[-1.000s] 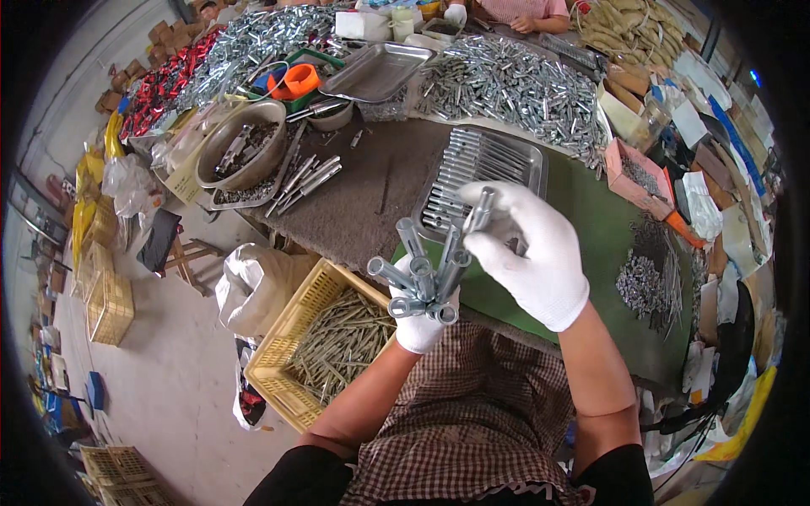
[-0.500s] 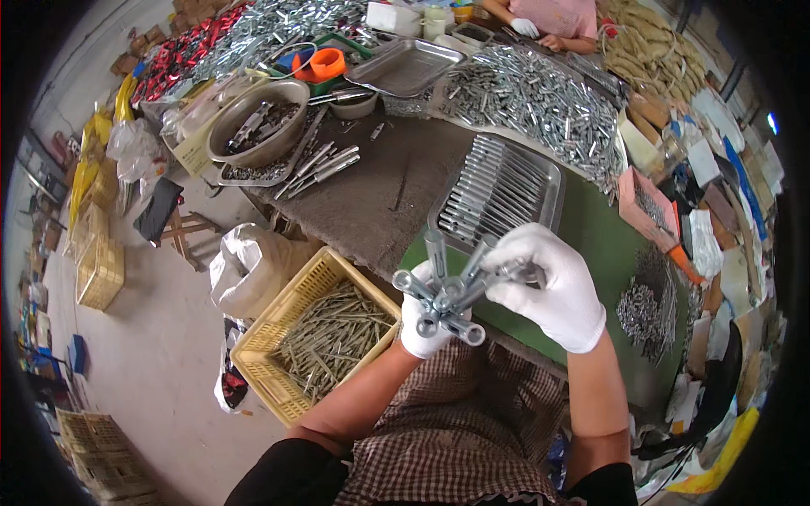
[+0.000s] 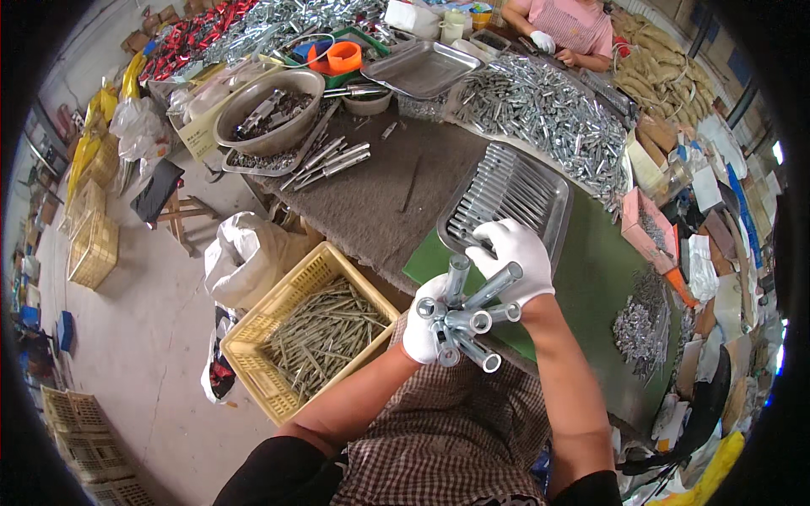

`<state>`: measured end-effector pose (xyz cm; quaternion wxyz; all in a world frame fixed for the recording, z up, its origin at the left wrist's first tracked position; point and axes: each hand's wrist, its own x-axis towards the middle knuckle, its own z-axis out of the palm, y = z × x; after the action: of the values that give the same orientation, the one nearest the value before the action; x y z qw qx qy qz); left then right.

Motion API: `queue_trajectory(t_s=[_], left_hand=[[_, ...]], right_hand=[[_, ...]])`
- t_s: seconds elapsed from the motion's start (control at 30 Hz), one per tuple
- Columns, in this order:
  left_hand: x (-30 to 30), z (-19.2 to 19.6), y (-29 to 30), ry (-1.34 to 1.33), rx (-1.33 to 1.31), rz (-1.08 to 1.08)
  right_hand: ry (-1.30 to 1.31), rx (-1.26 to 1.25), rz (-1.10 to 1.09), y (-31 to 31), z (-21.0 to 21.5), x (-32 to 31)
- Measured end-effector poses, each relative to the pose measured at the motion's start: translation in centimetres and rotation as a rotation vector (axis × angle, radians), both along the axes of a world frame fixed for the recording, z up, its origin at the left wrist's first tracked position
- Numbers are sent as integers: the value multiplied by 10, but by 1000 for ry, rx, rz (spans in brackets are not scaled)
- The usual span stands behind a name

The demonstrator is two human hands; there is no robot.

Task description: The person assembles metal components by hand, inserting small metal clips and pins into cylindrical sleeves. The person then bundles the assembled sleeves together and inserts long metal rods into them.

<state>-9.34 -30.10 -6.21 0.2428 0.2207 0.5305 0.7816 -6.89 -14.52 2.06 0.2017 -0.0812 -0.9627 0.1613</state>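
Note:
My left hand [image 3: 424, 327], in a white glove, is closed around a splayed bunch of shiny metal tubes [image 3: 469, 320], their hollow ends pointing up and outward. My right hand [image 3: 516, 257], gloved too, is over the near end of a steel tray [image 3: 558, 198], just beyond the bunch. Its thumb and forefinger look apart, with nothing visible between them; the other fingers are partly hidden. Slender metal tubes [image 3: 506, 187] lie side by side in that tray.
A yellow plastic crate [image 3: 245, 341] of thin metal rods stands left of my lap. Behind lie a metal bowl [image 3: 224, 126] of parts, a flat tray [image 3: 422, 72] and a heap of metal pieces [image 3: 548, 114]. A pink bin [image 3: 645, 240] sits right. Across the table, a person [image 3: 574, 25] works.
My right hand has moved off the bunch of tubes to the near end of the tray. My left hand still holds the bunch, now turned somewhat differently.

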Motion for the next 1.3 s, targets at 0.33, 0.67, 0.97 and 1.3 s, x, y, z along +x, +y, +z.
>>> queue_trajectory(t_s=[0.33, 0.67, 0.97, 1.3], left_hand=[[-3, -17, 1, 141, 165, -15], [-2, -26, 1, -187, 306, -174], [-13, -46, 9, 398, -154, -97], [-5, -28, 3, 321, -17, -86]], right_hand=[[-127, -194, -39, -5, 1, -10], [-182, -476, -32, 7, 39, 7], [450, -719, 372, -48, 122, 55], [435, -809, 357, -54, 114, 52]])
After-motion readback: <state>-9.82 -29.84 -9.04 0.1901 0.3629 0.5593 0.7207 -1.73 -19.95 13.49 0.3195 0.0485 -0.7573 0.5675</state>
